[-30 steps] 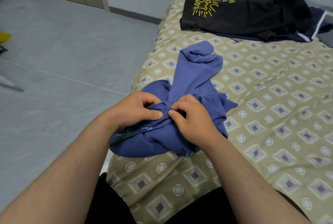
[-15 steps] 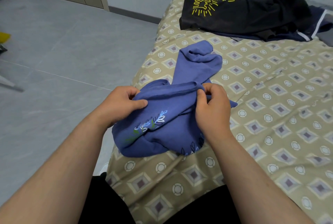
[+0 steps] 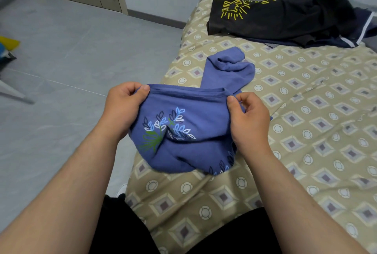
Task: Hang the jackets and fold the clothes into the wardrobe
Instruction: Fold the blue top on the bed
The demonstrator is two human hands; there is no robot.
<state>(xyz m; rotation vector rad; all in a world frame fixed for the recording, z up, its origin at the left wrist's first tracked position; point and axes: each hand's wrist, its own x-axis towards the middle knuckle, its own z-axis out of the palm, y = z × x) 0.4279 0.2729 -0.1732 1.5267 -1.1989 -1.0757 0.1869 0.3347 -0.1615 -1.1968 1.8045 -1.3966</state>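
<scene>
Most of the view is a bed (image 3: 310, 151) with a tan patterned cover. Black clothes (image 3: 289, 21) with a yellow print lie heaped at its far end. Near the bed's left edge a blue garment (image 3: 202, 115) with a leaf print is lifted by its hem, one part lying flat on the cover behind. The left hand (image 3: 122, 108) pinches one end of the hem, and the right hand (image 3: 248, 121) pinches the other.

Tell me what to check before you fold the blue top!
1. Grip of left hand on blue top: ok, pinching its edge.
2. Grip of right hand: ok, pinching the same edge.
3. Edge straight between the hands: ok.
4. Body of the top flat: not ok, bunched.
5. Flat sleeve: not ok, crumpled at its end.
6. Bare bed to spread it on: ok.
</scene>
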